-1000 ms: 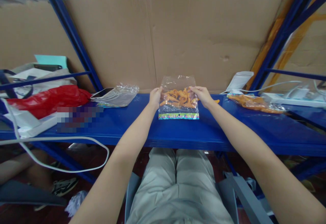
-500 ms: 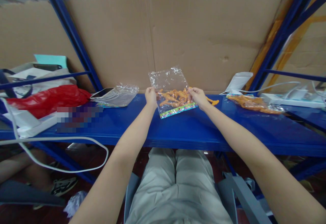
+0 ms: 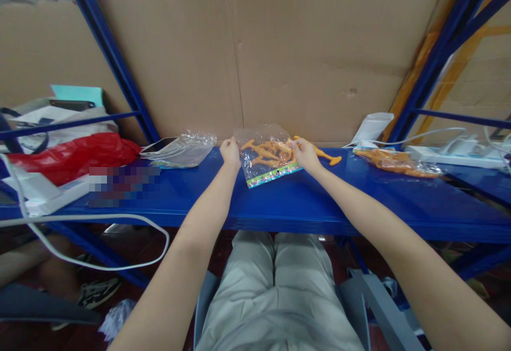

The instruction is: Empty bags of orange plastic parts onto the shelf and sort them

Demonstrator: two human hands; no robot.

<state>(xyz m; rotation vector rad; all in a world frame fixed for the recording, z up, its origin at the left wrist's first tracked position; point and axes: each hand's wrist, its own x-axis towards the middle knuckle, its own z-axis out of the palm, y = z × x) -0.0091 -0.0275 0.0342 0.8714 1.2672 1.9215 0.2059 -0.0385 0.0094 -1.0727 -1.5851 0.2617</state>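
Observation:
A clear plastic bag (image 3: 266,155) with a patterned bottom strip lies tilted on the blue shelf (image 3: 279,202). It holds several orange toy pieces. My left hand (image 3: 230,151) pinches the bag's left edge. My right hand (image 3: 304,154) grips its right side. One loose orange piece (image 3: 325,156) lies on the shelf just right of my right hand.
A stack of empty clear bags (image 3: 183,149) lies left of the bag. Another bag of orange pieces (image 3: 399,162) lies to the right, near a white pouch (image 3: 373,126) and cables. A red bag (image 3: 75,154) and papers sit at far left. Cardboard (image 3: 279,58) backs the shelf.
The bag was held upright a second ago, then lifted and tilted. It now lies lower, laid back against the shelf, still in both hands, which have shifted slightly left.

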